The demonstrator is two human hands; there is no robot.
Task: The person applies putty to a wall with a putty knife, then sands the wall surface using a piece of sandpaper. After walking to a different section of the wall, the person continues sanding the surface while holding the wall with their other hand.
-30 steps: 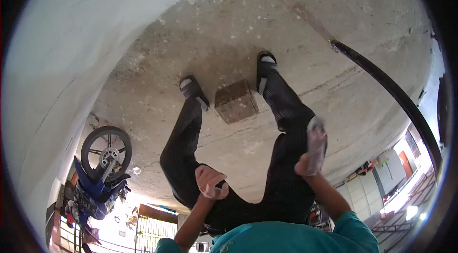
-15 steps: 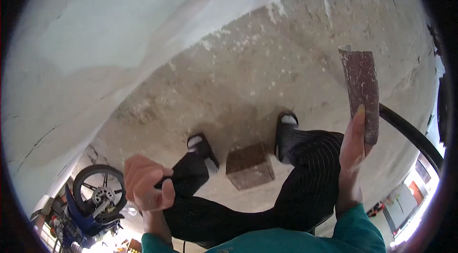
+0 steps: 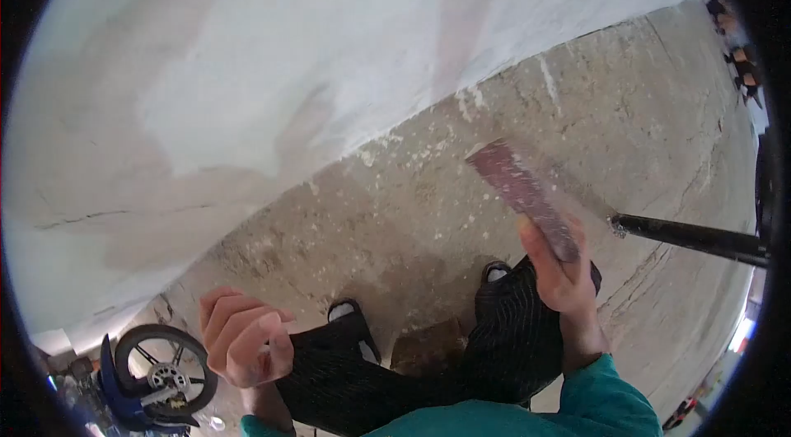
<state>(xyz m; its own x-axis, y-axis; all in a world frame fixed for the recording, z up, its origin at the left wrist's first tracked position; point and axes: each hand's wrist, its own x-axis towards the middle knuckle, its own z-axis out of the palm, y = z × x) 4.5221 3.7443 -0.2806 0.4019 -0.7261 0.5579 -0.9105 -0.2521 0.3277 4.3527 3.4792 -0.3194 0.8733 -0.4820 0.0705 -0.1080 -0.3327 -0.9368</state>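
My right hand (image 3: 564, 276) grips a strip of sandpaper (image 3: 523, 182) by its lower end, thumb on top. The sandpaper is reddish-brown, streaked with white dust, slightly blurred, and points up and left towards the wall. At the lower left, my left hand (image 3: 245, 340) is loosely curled, and no object shows in its fingers. Both hands are above my striped dark trousers, apart from each other. Ahead rises a whitish wall (image 3: 346, 50) with grey-pink patches and a crack at left; neither hand touches it.
A brown block or box (image 3: 428, 348) sits between my feet on the stained concrete floor (image 3: 412, 214). A motorbike wheel (image 3: 165, 371) with blue bodywork stands at lower left. From the right edge a black pole (image 3: 692, 238) reaches inward. Dark items (image 3: 744, 66) lie at upper right.
My right hand has swung the sandpaper left and tilted it towards the wall. My view has turned, so more wall shows. My left hand stays curled in much the same place.
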